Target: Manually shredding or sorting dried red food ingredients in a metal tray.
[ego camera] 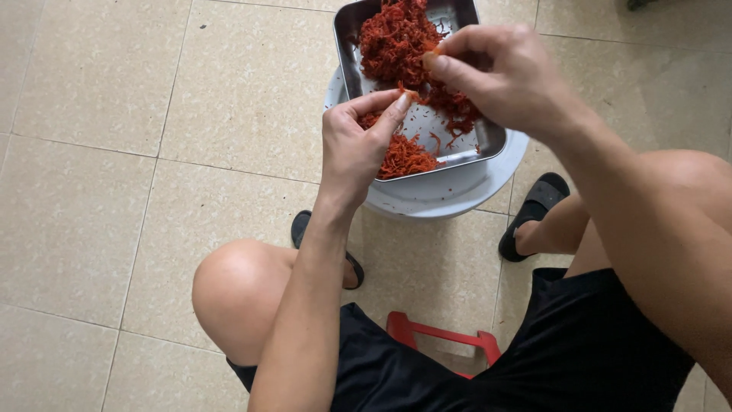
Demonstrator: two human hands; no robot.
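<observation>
1. Surroundings: a beige tiled floor (99,152) is seen on all sides; a white round stand (450,194) sits on it and carries a steel rectangular tray (494,141)
2. A red plastic stool (446,336) is partly visible under the seated person, between the legs in black shorts (587,351)
3. Black sandals are worn: one (537,210) is seen just right of the stand, the other (301,229) is largely hidden behind the left forearm
4. View of the tray is partly blocked by both hands, which are held above it; its near-left corner is covered by the left hand (354,149)
5. The red shreds (396,38) are piled in the tray, thick at the far end, a smaller clump (404,156) at the near edge, loose strands scattered on the bare steel between
6. The material appears dry, stringy and tangled, deep red-orange
7. Left hand: thumb and forefinger are pinched narrowly on a small tuft of shreds (408,95), the other fingers curled
8. Right hand (503,69): fingertips are closed on a small pale orange piece (432,57), held above the pile; what the piece is cannot be told
</observation>
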